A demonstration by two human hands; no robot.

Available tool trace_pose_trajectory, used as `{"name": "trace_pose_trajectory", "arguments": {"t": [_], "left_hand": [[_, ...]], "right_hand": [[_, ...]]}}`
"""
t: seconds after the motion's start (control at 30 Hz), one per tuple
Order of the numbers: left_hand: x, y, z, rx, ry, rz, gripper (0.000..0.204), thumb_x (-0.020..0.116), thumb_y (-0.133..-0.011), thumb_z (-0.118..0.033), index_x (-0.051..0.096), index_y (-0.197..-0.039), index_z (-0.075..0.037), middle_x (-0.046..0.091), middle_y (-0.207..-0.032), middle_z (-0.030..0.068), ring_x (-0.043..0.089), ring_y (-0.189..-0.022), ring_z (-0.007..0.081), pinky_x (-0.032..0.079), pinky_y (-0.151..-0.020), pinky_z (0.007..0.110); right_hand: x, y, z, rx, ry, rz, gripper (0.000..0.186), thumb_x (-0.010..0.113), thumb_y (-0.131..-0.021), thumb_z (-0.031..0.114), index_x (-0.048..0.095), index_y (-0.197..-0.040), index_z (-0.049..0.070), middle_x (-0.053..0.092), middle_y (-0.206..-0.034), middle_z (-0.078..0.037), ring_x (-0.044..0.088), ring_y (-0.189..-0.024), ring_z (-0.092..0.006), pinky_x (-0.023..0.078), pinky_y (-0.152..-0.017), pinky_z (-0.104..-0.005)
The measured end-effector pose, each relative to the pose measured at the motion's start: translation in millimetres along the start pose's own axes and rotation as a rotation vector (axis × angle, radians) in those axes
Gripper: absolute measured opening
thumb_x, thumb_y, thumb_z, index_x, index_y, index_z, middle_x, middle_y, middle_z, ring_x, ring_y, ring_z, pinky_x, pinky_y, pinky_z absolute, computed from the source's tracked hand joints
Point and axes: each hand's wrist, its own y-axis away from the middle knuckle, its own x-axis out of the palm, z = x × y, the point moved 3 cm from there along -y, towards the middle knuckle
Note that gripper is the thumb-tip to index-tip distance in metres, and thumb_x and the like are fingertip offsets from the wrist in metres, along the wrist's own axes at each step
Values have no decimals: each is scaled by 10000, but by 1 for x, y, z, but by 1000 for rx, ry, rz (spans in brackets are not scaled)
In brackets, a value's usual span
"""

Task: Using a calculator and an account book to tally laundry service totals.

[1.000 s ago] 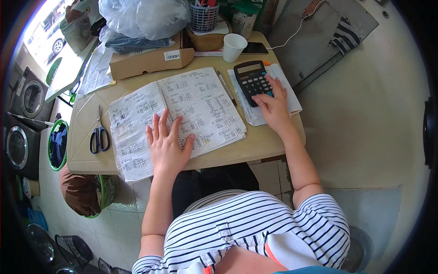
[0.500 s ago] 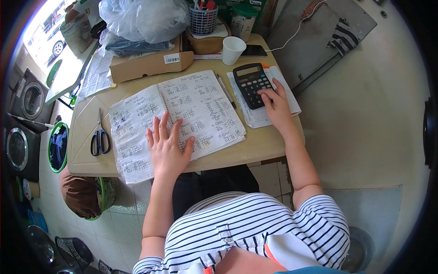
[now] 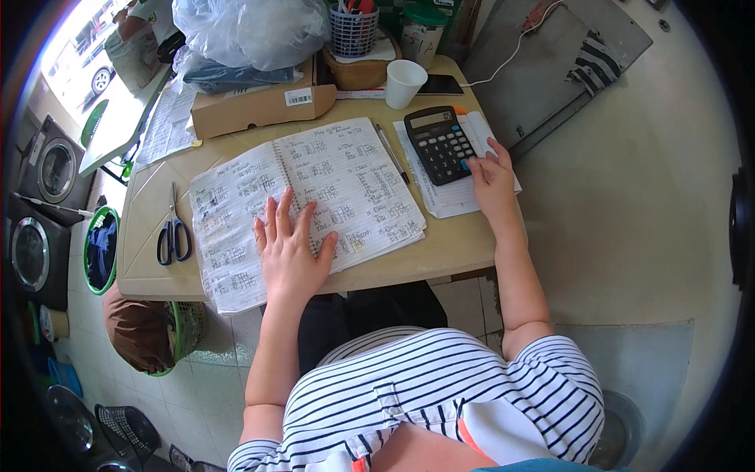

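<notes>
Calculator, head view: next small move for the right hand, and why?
I'd probably shift the right hand slightly left, over the calculator: only its thumb is at the lower right edge, with the index finger off to the side. The left hand lies flat on the open notebook, so it can likely stay put.

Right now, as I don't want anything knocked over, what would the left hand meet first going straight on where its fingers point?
Sliding over the open notebook beneath it, the left hand would probably meet the brown cardboard box first, though exact depth is unclear.
</notes>
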Motion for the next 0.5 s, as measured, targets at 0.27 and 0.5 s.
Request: {"name": "trace_pose_trajectory", "arguments": {"t": [0.27, 0.5], "left_hand": [[2, -1, 1, -3, 3, -10, 575, 661, -935, -462, 587, -1420, -160, 355, -1631, 124, 243, -1547, 373, 142, -1259, 552], [1, 1, 1, 7, 16, -12, 574, 676, -926, -448, 596, -1410, -152, 359, -1624, 142, 251, -1540, 388, 146, -1258, 560]], "right_hand": [[4, 3, 3, 59, 13, 144, 205, 627, -1011, 148, 643, -969, -52, 510, -1437, -248, 617, -1198, -368, 529, -927, -396], [7, 5, 4, -35, 44, 153, 170, 624, -1017, 163, 585, -1024, -2, 484, -1443, -272, 484, -1365, -404, 517, -960, -432]]}}
